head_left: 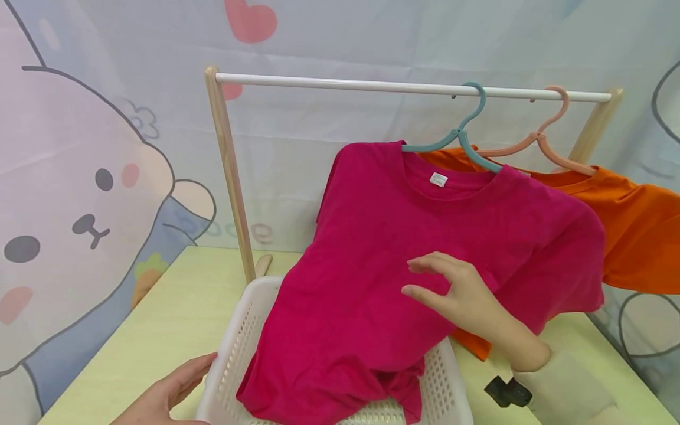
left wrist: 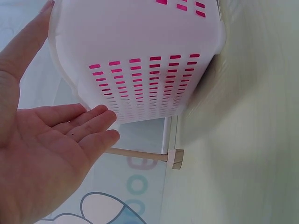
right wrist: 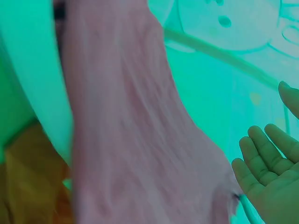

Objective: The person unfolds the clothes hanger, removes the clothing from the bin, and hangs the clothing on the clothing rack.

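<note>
A magenta T-shirt (head_left: 366, 265) hangs by its neck from a teal hanger (head_left: 446, 141), its lower part bunched inside a white perforated basket (head_left: 225, 354). In front of the shirt is my right hand (head_left: 457, 289), holding nothing, thumb and fingers apart and loosely bent. At the basket's left side is my left hand (head_left: 167, 392); the left wrist view shows its palm (left wrist: 42, 163) bare and the fingers extended alongside the basket wall (left wrist: 135, 32). Fingertips meet the rim there. Colours are distorted in the right wrist view, where the right hand (right wrist: 275, 182) appears spread beside the cloth (right wrist: 131, 116).
A clothes rack with a white rail (head_left: 329, 84) and wooden posts (head_left: 228, 159) stands behind the basket. On its right, an orange T-shirt (head_left: 643, 230) hangs from a peach hanger (head_left: 563, 159). The pale table (head_left: 159, 319) meets a printed cloth backdrop (head_left: 297, 177).
</note>
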Available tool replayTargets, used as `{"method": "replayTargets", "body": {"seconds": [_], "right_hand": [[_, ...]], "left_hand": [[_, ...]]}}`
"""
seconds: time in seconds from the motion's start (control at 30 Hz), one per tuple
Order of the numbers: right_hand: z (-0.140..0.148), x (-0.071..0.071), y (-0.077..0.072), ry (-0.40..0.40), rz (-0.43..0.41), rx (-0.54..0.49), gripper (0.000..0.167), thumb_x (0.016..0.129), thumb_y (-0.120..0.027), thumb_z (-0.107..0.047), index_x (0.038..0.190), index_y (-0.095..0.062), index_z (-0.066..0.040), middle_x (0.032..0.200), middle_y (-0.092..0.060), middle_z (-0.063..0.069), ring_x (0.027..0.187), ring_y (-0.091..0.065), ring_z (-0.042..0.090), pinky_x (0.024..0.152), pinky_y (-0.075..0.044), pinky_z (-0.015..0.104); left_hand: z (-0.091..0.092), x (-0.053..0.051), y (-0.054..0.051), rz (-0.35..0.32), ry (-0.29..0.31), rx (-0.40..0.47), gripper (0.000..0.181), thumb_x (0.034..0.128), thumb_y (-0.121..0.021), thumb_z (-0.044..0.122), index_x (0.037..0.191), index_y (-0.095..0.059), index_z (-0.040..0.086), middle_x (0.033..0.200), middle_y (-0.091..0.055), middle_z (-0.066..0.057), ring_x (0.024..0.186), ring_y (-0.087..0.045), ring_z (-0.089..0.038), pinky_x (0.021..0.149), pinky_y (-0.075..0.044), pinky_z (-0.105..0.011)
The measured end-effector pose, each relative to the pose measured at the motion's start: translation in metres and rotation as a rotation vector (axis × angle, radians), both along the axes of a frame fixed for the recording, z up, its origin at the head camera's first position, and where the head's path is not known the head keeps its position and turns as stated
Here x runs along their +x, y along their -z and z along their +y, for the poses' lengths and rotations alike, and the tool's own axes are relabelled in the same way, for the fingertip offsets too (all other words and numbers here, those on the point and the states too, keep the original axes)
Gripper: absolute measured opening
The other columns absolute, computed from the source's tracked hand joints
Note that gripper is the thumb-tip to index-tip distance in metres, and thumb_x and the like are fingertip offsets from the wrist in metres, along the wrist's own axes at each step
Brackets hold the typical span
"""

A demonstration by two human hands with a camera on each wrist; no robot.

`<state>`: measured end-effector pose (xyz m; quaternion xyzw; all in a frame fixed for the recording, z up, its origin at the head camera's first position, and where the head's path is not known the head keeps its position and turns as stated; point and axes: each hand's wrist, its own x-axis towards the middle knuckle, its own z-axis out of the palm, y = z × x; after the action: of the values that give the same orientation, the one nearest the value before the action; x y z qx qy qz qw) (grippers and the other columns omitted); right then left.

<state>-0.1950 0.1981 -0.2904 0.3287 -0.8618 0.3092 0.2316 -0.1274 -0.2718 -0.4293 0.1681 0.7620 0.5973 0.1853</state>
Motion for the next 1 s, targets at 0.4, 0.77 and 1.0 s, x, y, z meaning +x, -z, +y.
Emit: {"method": "replayTargets", "body": {"seconds": [0.4, 0.77, 1.0], "right_hand": [[-0.017, 0.013, 0.038, -0.179, -0.224, 0.082, 0.040, 0.083, -0.077, -0.030, 0.115, -0.065, -0.009, 0.108, -0.066, -0.001, 0.102, -0.063, 0.019, 0.087, -0.054, 0.039], [-0.025, 0.010, 0.061, -0.251, -0.355, 0.239, 0.048, 0.086, -0.072, -0.038, 0.119, -0.064, -0.003, 0.112, -0.063, 0.002, 0.104, -0.059, 0.018, 0.091, -0.051, 0.036], [-0.028, 0.005, 0.073, -0.254, -0.363, 0.351, 0.049, 0.082, -0.076, -0.038, 0.118, -0.064, -0.007, 0.112, -0.061, -0.004, 0.105, -0.055, 0.011, 0.092, -0.049, 0.031]], "left_hand": [[0.001, 0.003, 0.001, 0.071, 0.026, 0.034, 0.082, 0.0862, -0.069, 0.004, 0.152, -0.019, 0.001, 0.134, -0.042, 0.033, 0.118, -0.036, 0.018, 0.086, -0.050, -0.024], [0.002, 0.003, 0.000, 0.044, 0.003, 0.008, 0.084, 0.0858, -0.069, 0.005, 0.151, -0.017, -0.002, 0.135, -0.044, 0.028, 0.119, -0.039, 0.016, 0.088, -0.046, -0.021], [0.002, 0.002, 0.001, 0.036, 0.006, 0.024, 0.086, 0.0856, -0.070, 0.005, 0.151, -0.015, -0.003, 0.137, -0.044, 0.027, 0.119, -0.039, 0.016, 0.089, -0.047, -0.021]]}}
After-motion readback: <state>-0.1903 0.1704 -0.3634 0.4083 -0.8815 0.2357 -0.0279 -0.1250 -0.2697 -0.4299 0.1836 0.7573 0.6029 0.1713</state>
